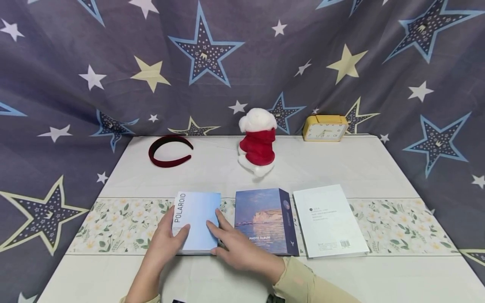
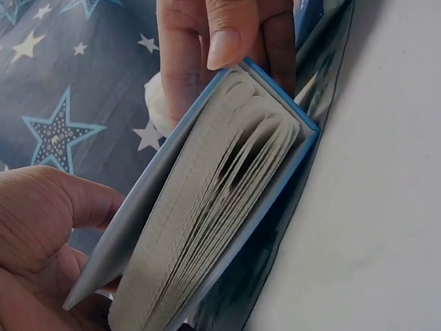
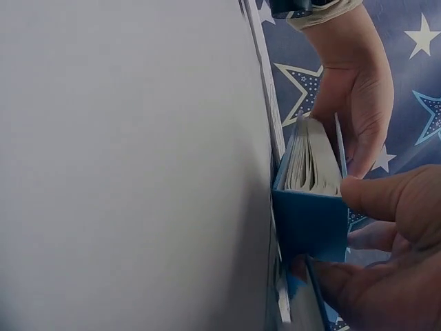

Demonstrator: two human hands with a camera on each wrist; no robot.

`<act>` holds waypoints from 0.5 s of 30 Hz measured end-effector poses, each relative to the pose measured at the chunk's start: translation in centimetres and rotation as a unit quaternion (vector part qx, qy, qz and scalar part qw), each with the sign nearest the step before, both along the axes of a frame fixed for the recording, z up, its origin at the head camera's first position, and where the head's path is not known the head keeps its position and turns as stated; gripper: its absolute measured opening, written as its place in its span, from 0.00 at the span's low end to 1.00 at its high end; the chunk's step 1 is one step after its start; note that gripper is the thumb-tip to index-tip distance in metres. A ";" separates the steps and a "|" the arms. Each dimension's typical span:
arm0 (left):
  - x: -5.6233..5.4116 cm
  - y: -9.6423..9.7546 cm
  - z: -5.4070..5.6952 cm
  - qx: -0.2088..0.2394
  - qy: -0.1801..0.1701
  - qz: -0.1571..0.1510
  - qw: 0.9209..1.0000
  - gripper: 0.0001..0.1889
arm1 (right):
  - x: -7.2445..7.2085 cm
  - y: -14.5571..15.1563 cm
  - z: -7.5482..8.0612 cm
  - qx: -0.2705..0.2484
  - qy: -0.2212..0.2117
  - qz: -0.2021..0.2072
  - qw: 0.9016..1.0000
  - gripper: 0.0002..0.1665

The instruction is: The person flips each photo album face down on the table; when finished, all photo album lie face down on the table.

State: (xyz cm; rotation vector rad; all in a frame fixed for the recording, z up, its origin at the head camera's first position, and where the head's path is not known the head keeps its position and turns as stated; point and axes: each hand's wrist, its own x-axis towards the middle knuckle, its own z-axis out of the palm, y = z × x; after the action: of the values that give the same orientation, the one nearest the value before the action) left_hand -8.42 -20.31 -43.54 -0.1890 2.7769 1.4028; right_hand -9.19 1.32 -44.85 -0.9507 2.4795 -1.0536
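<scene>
A light-blue photo album (image 1: pixel 198 210) marked POLAROID lies between my two hands. My left hand (image 1: pixel 164 237) holds its left side, with the thumb over the front cover. In the left wrist view, that cover gapes a little from the thick pages (image 2: pixel 200 214). At the opposite, spine side, my right hand (image 1: pixel 240 248) grips the album near the front corner, some fingers over the cover. The right wrist view shows the blue spine (image 3: pixel 313 224), a fingertip down beside it. Just right of it lies another photo album (image 1: pixel 261 214) with a seascape cover.
A white book or album (image 1: pixel 329 223) lies at the right, back side up. Behind stand a white plush toy (image 1: pixel 258 143) in red clothing and a yellow clock (image 1: pixel 326 128). A dark-red headband (image 1: pixel 170 163) lies at the back left. Star-patterned cloth (image 1: pixel 204 92) surrounds the table.
</scene>
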 end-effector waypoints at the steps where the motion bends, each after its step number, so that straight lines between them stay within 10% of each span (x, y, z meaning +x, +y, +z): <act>1: 0.0 0.0 -0.1 -0.005 -0.002 0.001 1.000 0.37 | 0.0 0.0 -0.1 -0.001 0.000 0.001 1.000 0.38; 15: -0.8 0.0 -0.8 -0.122 -0.031 -0.024 0.992 0.39 | -0.5 1.3 0.7 -0.014 -0.018 -0.024 0.999 0.35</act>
State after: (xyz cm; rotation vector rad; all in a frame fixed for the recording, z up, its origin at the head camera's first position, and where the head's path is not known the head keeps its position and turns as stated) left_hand -9.21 -20.26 -44.30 -0.1657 2.8728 1.0268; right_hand -9.70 2.59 -44.14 -0.8774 2.4763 -1.1139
